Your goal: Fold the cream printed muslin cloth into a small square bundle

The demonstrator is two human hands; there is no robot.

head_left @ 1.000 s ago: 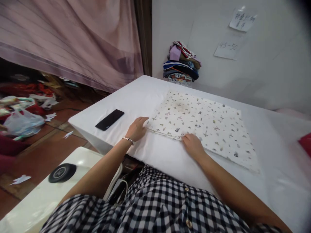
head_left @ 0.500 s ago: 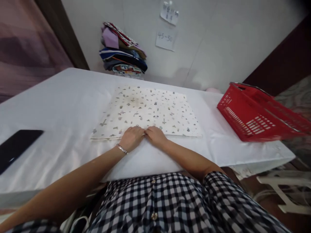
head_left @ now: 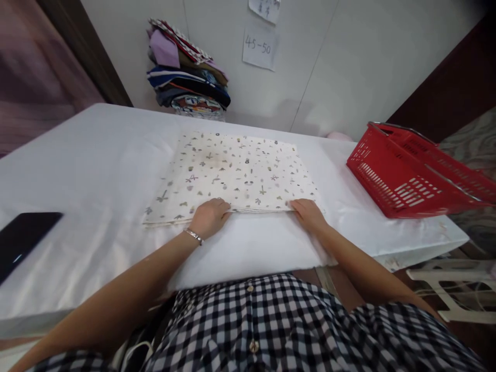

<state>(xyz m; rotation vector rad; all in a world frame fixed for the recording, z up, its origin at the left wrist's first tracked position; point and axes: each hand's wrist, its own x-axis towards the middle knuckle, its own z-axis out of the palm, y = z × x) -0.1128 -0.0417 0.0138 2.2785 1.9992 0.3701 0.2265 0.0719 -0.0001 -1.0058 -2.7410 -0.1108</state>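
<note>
A folded white cloth (head_left: 232, 170) with small printed figures lies flat on the white-covered table (head_left: 96, 170). My left hand (head_left: 211, 217) is closed on the cloth's near edge, left of its middle, with a silver bracelet on the wrist. Further right, my right hand (head_left: 309, 213) grips the same near edge close to the right corner. Several layers show along the edge between my hands. The fingertips are partly hidden under the cloth edge.
A red basket (head_left: 403, 175) stands on the table's right side. A black phone-like slab (head_left: 25, 240) lies at the left. Behind the table's far edge is a stack of folded fabrics (head_left: 189, 77). A white paper (head_left: 259, 49) hangs on the wall.
My right hand has moved right along the near edge, away from my left hand, which stays at about the same spot. The view has shifted slightly.
</note>
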